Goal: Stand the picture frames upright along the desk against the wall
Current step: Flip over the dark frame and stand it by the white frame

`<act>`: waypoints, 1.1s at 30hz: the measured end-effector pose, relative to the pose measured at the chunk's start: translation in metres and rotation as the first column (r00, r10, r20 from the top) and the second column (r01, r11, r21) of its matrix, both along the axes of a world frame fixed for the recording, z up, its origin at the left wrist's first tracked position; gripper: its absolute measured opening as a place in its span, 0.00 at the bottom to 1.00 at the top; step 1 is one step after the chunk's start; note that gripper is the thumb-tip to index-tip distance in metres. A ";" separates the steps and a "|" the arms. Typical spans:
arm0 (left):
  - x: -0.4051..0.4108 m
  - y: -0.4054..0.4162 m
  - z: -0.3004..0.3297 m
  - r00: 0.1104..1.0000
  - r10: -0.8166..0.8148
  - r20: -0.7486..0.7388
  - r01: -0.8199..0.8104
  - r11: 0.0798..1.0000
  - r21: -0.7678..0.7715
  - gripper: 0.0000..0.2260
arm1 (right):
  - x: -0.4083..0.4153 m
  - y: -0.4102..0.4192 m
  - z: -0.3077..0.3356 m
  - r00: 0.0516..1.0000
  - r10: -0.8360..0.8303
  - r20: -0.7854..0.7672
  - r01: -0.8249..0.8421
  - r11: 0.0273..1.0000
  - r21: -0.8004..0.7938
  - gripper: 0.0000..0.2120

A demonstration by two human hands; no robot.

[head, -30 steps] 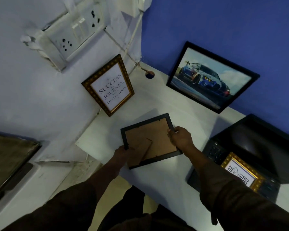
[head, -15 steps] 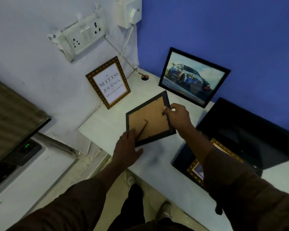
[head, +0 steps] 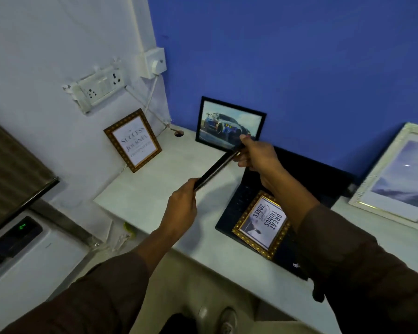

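A white desk (head: 155, 189) is set into a corner formed by a pale wall on the left and a blue wall behind. An open black laptop (head: 287, 189) is placed on it, and a gold-framed quote print (head: 263, 224) is laid flat on the keyboard. The black picture frame (head: 215, 168) is held clear of the desk: its near end is pinched by the closed fingers of the left hand (head: 181, 208), and its far end is gripped by the right hand (head: 256, 155). Half a second earlier its brown backing was presented to the camera; it is now turned edge-on, so only a thin dark strip is shown. Its long axis is directed from near-left to far-right, toward the blue wall. Farther back, a gold frame (head: 133, 139) is stood against the pale wall under a socket panel (head: 99, 86), and a car photo frame (head: 229, 124) and a white frame (head: 396, 174) are leaned on the blue wall.
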State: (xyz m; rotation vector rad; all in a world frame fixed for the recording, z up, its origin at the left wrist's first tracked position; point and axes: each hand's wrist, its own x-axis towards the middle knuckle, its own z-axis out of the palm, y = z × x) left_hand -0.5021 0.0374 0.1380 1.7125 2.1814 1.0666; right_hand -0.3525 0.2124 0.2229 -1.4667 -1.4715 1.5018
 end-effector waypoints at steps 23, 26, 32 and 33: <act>0.120 -0.037 0.018 0.592 -0.160 0.790 0.521 0.824 -0.224 0.15 | 0.184 -0.145 -0.058 0.851 -0.525 -0.016 0.525 0.851 -0.030 0.25; 0.153 -0.024 0.026 0.608 -0.170 0.775 0.564 0.780 -0.272 0.16 | 0.216 -0.146 -0.053 0.807 -0.590 0.007 0.590 0.807 0.018 0.25; 0.225 0.018 0.023 0.519 -0.140 0.843 0.639 0.719 -0.274 0.13 | 0.291 -0.135 -0.056 0.752 -0.659 -0.024 0.659 0.751 0.033 0.25; 0.240 0.026 0.022 0.435 -0.083 0.897 0.646 0.723 -0.246 0.15 | 0.304 -0.131 -0.058 0.745 -0.667 -0.028 0.667 0.744 0.031 0.26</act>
